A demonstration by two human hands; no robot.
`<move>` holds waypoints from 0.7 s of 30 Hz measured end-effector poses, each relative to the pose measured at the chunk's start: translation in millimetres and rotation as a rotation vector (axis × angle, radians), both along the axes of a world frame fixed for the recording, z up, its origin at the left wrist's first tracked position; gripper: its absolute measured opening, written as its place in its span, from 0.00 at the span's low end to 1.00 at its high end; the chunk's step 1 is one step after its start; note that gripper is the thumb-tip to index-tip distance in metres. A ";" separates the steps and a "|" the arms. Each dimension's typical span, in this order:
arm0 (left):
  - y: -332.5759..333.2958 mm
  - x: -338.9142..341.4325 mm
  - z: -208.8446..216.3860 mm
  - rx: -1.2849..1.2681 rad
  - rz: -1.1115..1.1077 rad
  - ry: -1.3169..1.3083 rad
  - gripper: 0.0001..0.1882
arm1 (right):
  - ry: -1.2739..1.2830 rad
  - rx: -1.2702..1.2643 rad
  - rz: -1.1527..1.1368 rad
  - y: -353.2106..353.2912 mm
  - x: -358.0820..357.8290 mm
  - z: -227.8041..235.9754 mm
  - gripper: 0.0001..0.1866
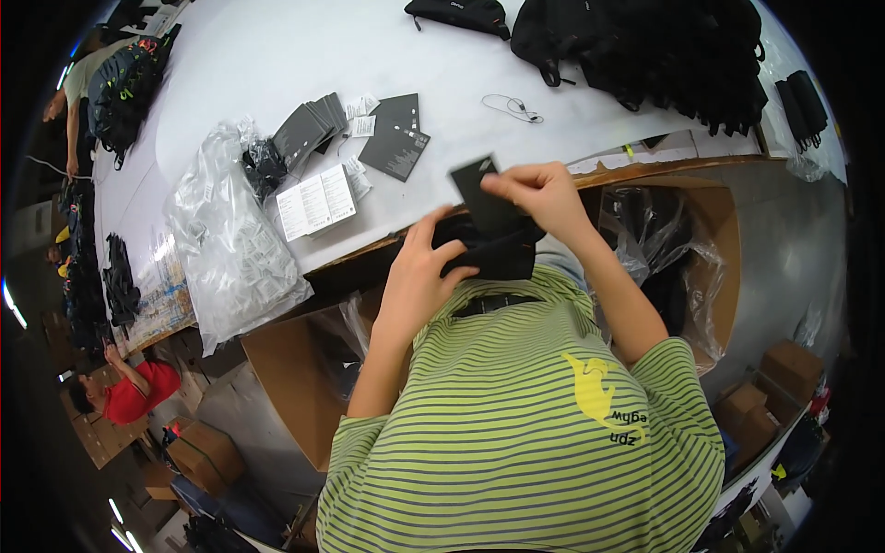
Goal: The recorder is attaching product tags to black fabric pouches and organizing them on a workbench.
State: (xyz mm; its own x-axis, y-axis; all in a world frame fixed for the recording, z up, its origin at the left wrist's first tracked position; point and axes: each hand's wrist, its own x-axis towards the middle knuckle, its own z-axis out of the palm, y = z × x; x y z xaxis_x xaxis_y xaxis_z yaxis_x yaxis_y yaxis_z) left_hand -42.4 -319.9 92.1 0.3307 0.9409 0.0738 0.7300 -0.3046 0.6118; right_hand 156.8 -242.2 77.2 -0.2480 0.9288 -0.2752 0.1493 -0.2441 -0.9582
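My left hand (421, 267) is closed on a black fabric pouch (502, 258), held at the table's front edge close to my body. In my right hand (550, 198), a dark printed card (471, 182) is pinched between thumb and fingers. The card stands tilted over the pouch; its lower end meets the black cloth, and I cannot tell whether it is inside. Beyond my hands lie loose dark cards (396, 152) and a fanned stack of dark cards (302, 134). Left of these sits a stack of white printed leaflets (318, 201).
A clear plastic bag of small white tags (235, 249) lies at the table's left front. Black pouches (645, 55) are heaped far right, near a thin black cord (516, 109). Open cardboard boxes (724, 249) stand below the edge. A person in red (143, 392) is at left.
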 end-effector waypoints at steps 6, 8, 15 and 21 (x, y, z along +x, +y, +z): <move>6.4 5.4 -6.4 0.292 -0.104 0.029 0.13 | -0.629 0.430 0.545 -25.8 7.4 2.6 0.14; 8.0 0.7 -10.0 0.120 -0.257 -0.041 0.13 | -0.576 0.441 0.565 -30.3 7.9 4.1 0.16; 49.8 -7.4 -2.2 -0.406 -0.319 -0.019 0.13 | -0.486 0.358 0.656 -37.9 22.7 6.2 0.18; 161.7 -77.4 -80.4 0.233 0.271 0.190 0.14 | -0.429 0.305 0.592 -42.8 20.9 10.7 0.14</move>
State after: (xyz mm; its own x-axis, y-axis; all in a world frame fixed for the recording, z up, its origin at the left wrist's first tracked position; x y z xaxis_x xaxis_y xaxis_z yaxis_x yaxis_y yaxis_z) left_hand -119.8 -158.2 11.7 0.1014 0.9612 0.2565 0.8963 -0.2002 0.3958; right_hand 177.7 -285.0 87.9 -0.6541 0.7256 -0.2136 0.5441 0.2552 -0.7993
